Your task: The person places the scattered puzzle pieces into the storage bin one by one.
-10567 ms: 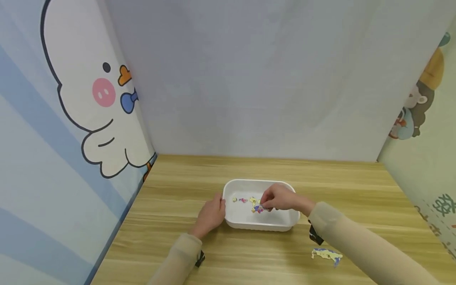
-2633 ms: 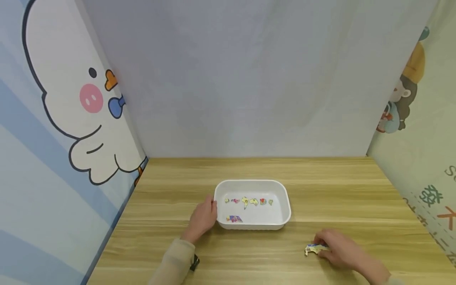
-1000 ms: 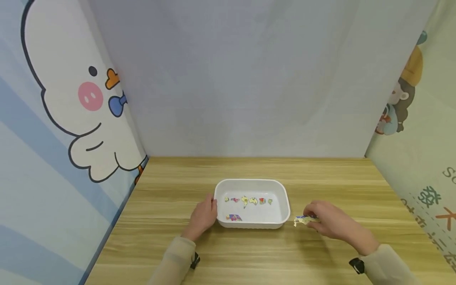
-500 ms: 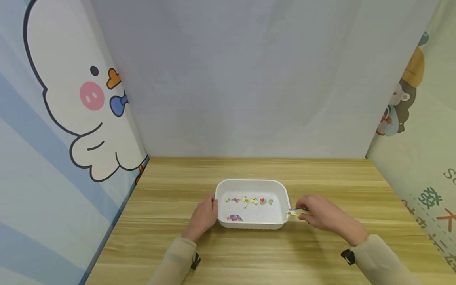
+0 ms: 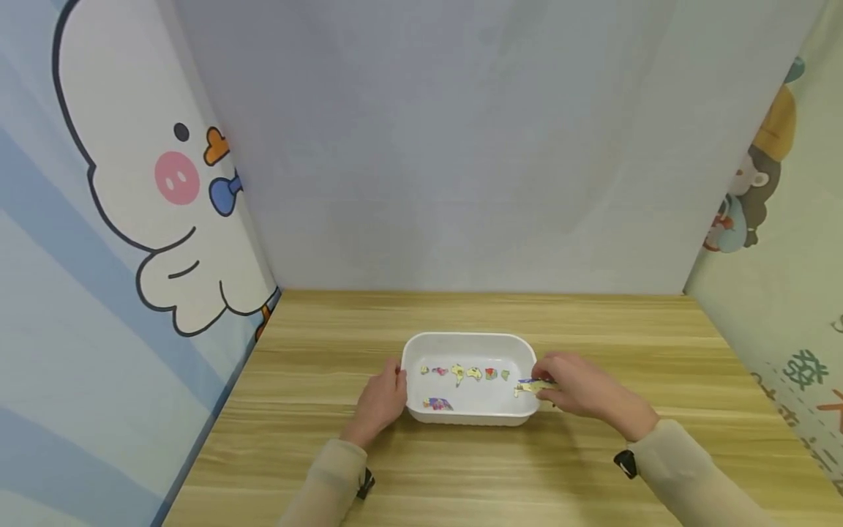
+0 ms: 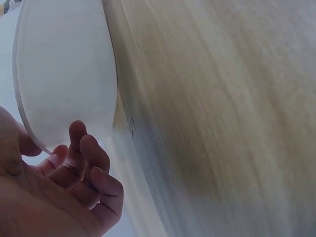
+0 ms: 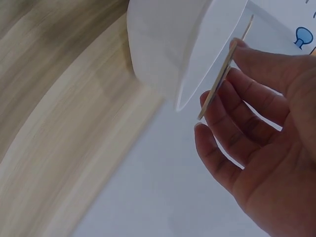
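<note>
A white rectangular tray (image 5: 470, 419) stands on the table in the head view. My left hand (image 5: 382, 399) holds its left end; in the left wrist view the thumb hooks over the rim (image 6: 19, 98) and bent fingers lie outside. Between thumb and fingers, my right hand (image 5: 576, 388) pinches a thin, irregular yellow-and-blue puzzle piece (image 5: 525, 386) above the tray's right rim. Seen edge-on in the right wrist view, that piece (image 7: 217, 81) looks flat and thin. Inside the tray, several small puzzle pieces (image 5: 457, 374) form a row, and a purple-pink one (image 5: 437, 403) lies at front left.
The wood-grain table (image 5: 329, 329) extends around the tray on all sides. A pale grey cloth (image 5: 448, 146) hangs behind it. Printed cloths stand at both sides, with a white duck (image 5: 217, 241) on the left one.
My right hand has carried the yellow-and-blue puzzle piece leftward and away from me, from the table at right to over the tray's right rim. The left hand keeps its hold on the tray.
</note>
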### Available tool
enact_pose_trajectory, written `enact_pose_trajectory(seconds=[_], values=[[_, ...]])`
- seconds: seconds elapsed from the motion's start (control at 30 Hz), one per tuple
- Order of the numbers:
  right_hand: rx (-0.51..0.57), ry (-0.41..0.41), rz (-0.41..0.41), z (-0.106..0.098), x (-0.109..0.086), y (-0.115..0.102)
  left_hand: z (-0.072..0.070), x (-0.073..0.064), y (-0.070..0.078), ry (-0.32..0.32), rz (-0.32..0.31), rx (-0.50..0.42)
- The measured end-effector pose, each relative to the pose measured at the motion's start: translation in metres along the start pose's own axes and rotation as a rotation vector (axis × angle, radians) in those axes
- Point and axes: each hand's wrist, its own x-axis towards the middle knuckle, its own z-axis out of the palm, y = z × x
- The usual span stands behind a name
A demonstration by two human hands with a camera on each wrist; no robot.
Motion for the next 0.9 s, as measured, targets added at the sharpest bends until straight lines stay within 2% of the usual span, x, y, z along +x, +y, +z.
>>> enact_pose_trajectory(seconds=[0.3, 0.6, 0.9], values=[[-0.009, -0.03, 0.009, 0.006, 0.011, -0.002, 0.0, 0.001, 0.0, 0.002, -0.001, 0.019], [-0.031, -0.04, -0.055, 0.011, 0.026, -0.005, -0.002, -0.001, 0.001, -0.001, 0.012, 0.012], [-0.018, -0.098, -0.037, 0.019, 0.041, -0.012, -0.001, -0.001, 0.002, -0.004, 0.005, 0.008]])
